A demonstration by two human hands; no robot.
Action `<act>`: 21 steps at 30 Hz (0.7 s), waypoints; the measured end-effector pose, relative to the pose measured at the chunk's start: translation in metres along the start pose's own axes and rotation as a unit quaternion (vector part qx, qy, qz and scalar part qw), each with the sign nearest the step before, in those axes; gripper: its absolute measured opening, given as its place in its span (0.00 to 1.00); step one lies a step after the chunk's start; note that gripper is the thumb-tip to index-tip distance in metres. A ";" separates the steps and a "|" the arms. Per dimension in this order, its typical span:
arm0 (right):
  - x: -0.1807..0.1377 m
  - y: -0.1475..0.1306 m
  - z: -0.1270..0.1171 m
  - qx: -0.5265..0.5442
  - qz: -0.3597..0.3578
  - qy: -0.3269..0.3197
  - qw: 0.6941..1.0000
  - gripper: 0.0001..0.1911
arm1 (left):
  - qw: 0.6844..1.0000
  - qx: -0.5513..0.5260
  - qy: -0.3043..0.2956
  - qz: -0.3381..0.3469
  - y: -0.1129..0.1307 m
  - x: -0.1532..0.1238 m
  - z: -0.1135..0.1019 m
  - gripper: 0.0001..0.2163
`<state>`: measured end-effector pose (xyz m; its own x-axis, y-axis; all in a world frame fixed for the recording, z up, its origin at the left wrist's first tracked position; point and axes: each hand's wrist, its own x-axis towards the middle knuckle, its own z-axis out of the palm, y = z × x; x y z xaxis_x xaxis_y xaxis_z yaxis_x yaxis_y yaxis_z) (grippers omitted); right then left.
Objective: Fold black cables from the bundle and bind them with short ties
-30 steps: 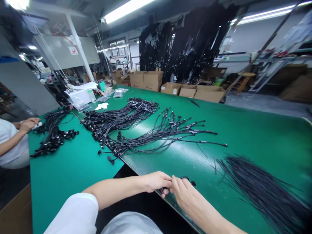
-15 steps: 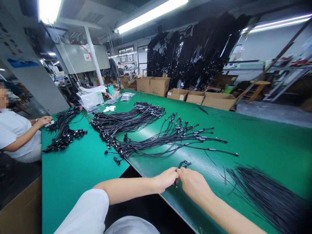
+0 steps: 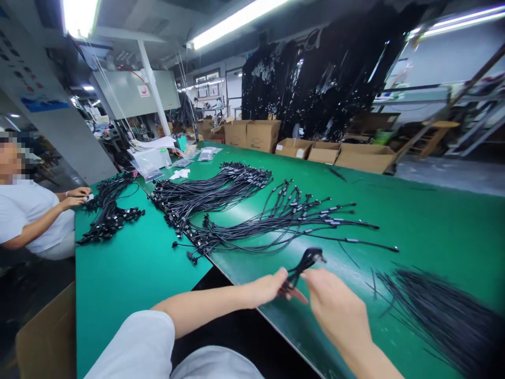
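Observation:
My left hand (image 3: 272, 287) is closed around a folded black cable (image 3: 305, 263), whose looped end and metal-tipped connector stick out above the fingers. Just right of it is my right hand (image 3: 335, 295), back turned to me and fingers curled towards the cable. What those fingers pinch, if anything, is hidden and slightly blurred. Beyond both hands, loose black cables (image 3: 256, 229) with grey sleeves lie fanned out on the green table (image 3: 414, 216). A pile of thin black strips (image 3: 442, 310) lies to the right of my right hand.
A thicker bundle of cables (image 3: 213, 189) lies farther back. At left, a co-worker (image 3: 39, 216) sits handling something small and white beside another cable heap (image 3: 112, 216). Open cardboard boxes (image 3: 361, 158) line the table's far edge. Plastic bags (image 3: 208, 153) and a white box (image 3: 152, 160) stand at the back.
My right hand has shifted right and slightly away from my left. The folded cable now stands up higher and shows more of itself. The view has turned slightly left.

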<state>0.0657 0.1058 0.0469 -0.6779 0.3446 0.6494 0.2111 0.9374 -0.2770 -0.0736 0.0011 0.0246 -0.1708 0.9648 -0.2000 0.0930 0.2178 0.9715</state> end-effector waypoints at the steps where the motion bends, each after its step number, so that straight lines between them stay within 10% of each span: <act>1: -0.002 -0.009 -0.003 -0.013 -0.066 0.009 0.998 0.14 | 0.998 -0.055 -0.002 -0.039 -0.002 0.005 -0.003 0.42; 4: -0.008 -0.033 -0.005 0.001 -0.152 -0.026 0.988 0.18 | 0.983 -0.175 -0.002 -0.059 0.003 0.012 -0.016 0.43; 8: -0.013 -0.040 -0.004 0.046 -0.155 -0.163 0.973 0.16 | 0.977 -0.203 0.010 0.070 0.030 -0.006 -0.023 0.23; 13: -0.020 -0.023 -0.001 0.011 -0.110 -0.224 0.968 0.13 | 0.966 -0.202 -0.013 0.162 0.049 -0.031 -0.015 0.24; 21: -0.027 -0.017 -0.006 -0.079 -0.026 -0.151 0.985 0.13 | 0.963 -0.260 0.028 -0.056 -0.002 -0.023 0.015 0.16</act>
<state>0.0847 0.0806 0.0383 -0.8644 0.2873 0.4126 0.2614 0.9578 -0.1194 -0.0557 -0.0192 0.0249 -0.2059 0.9267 -0.3145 -0.4311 0.2026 0.8793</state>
